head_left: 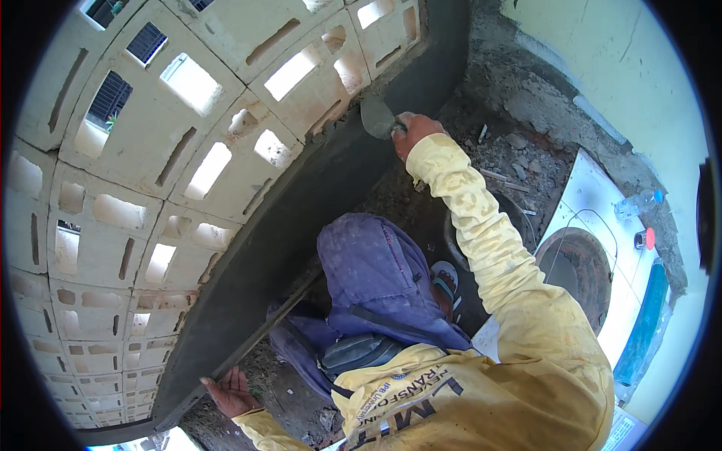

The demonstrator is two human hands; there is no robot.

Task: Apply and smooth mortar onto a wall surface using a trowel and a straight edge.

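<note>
In my right hand (412, 135) is a pointing trowel (377, 116), gripped by its handle. Its blade lies against the top of the smooth grey mortar band (323, 177), just under the pale pierced blocks (226, 143). My left hand (232, 392) is low on the left, with thumb and fingers around the edge of a long, thin straightedge (259, 331). That strip runs along the lower side of the mortar band, up toward my knee. Part of the strip is hidden behind my leg.
A bucket of grey mix (577, 270) with a wire handle stands on white tiles (583, 177) at right. A dark bucket (519, 218) is partly behind my sleeve. Nearby are a plastic bottle (638, 204), a red-topped container (644, 239) and a teal roll (639, 331). Rubble (526, 154) covers the corner.
</note>
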